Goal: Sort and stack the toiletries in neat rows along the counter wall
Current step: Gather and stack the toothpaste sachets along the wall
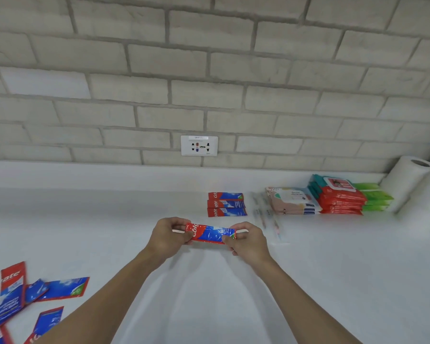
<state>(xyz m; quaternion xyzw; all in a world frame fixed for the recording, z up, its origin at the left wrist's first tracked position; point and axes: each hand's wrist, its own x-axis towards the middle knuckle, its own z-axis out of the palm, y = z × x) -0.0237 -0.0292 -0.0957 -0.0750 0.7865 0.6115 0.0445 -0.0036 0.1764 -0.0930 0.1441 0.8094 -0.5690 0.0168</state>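
Both hands hold one toothpaste sachet (210,233) just above the middle of the counter (104,219). The left hand (169,237) pinches its red end and the right hand (248,242) pinches the other end. Nearer the back edge lie three more sachets (226,204) in a neat overlapping row. To their right are toothbrushes (266,214), then stacked wipes packs (338,197) and a paper towel roll (407,182) at the back right corner. Loose sachets (23,294) lie scattered at the front left corner.

"Colg" on held sachet (210,234), "ate" on stacked sachets (226,204)
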